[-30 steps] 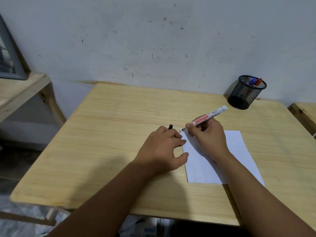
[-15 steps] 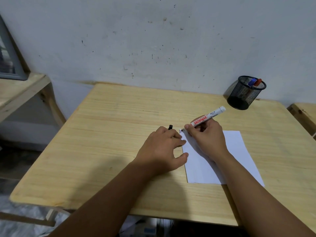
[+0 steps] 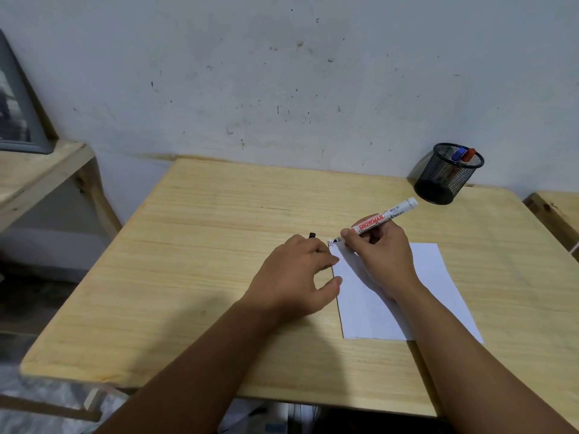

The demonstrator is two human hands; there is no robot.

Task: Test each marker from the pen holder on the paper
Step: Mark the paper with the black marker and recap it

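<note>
Barely anything moved: my right hand keeps its closed grip on the marker, tip at the paper corner; left hand curled around a black cap.

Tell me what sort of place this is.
Probably a plain workroom or study corner: a bare wooden table against a scuffed white wall, a mesh pen holder, and a sheet of paper being marked with a marker.
</note>
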